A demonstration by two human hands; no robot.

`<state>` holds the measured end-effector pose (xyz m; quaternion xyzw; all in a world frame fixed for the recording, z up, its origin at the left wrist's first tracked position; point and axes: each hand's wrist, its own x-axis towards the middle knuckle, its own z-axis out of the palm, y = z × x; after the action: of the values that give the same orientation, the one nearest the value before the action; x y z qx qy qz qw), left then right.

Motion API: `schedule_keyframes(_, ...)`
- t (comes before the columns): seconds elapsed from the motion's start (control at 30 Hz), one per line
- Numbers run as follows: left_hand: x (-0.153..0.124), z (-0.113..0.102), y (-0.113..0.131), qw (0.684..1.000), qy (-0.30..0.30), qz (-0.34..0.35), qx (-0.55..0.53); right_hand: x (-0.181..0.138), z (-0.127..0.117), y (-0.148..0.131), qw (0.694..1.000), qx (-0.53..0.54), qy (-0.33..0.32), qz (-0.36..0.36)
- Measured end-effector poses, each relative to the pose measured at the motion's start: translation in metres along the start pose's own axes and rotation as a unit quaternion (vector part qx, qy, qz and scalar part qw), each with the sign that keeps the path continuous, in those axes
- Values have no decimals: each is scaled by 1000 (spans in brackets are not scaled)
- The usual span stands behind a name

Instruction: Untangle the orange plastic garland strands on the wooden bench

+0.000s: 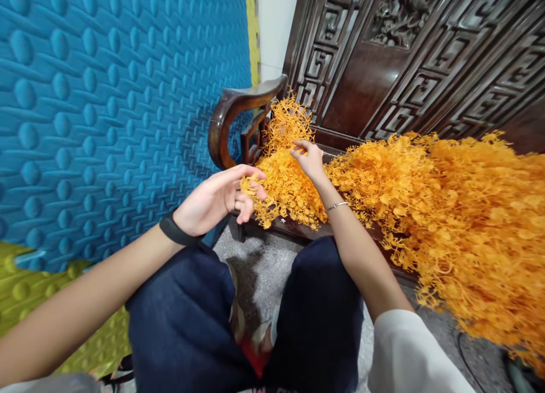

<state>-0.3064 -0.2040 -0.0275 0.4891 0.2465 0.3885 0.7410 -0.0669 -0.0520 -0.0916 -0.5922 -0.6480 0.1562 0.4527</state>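
A big heap of orange plastic sprigs (460,211) covers the seat of a dark carved wooden bench (238,106). My left hand (217,197), with a black band on its wrist, pinches a small orange sprig (251,187) between thumb and fingers at the heap's left end. My right hand (307,157), a thin bracelet on its wrist, reaches into a smaller pile of sprigs (287,149) near the armrest; its fingers curl down onto the sprigs, and whether they grip one is hidden.
A blue embossed foam wall (106,97) stands at the left, with a yellow-green foam mat (38,291) below it. The bench's carved backrest (404,52) rises behind the heap. My knees in dark trousers (183,319) are over a grey speckled floor (268,268).
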Motion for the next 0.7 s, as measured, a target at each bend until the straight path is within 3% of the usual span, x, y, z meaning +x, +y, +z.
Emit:
schedule_keyframes(0.1,-1,-6,5,999,-12,6,-40,-12,-5,-18,997,51,-40,-45)
schedule_keyframes(0.17,-3,-9,8,998,-17,6,-62,-25,-8,-37,977,150,-138,-54)
schedule_keyframes(0.3,-5,-13,11,996,-27,-9,-86,-54,-10,-73,866,330,-373,-52)
schedule_keyframes(0.37,-7,-14,11,995,-25,-13,-92,-66,-10,-86,805,379,-453,-55)
schedule_keyframes(0.43,-8,-15,10,996,-25,-8,-91,-74,-9,-95,767,396,-504,-44)
schedule_keyframes(0.53,-9,-16,9,996,-29,8,-78,-81,-10,-101,760,398,-514,-24)
schedule_keyframes(0.7,-12,-19,10,996,42,45,-61,-81,-15,-102,789,434,-434,-16)
